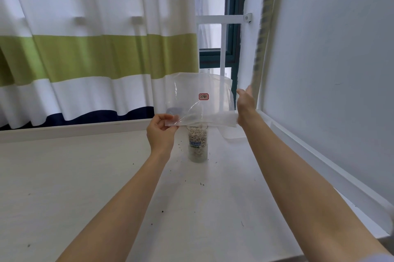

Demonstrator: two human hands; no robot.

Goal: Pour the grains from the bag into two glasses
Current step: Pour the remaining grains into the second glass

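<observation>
Clearly the clear, flat plastic bag with a small red label (203, 99) is upended above the tall clear glass (197, 144), which stands on the white table (85, 176) and is filled with pale grains (198, 133) almost to its rim. The left hand (161, 131) pinches the bag's lower left corner between thumb and fingers; the right hand (245, 105) holds the right edge, though how its fingers lie I cannot tell, since they are behind the plastic. The bag looks empty, or nearly so. A second glass seems to stand behind the bag, right of the first, but it is too faint to be sure of.

To finish this step well, I would keep the mouth of the bag directly over the rim, hold the opening taut between both hands, and shake lightly so any clinging grains drop inside and do not join the dark specks (201, 184) scattered on the table. With the glass this full, any further pouring risks overflow.
</observation>
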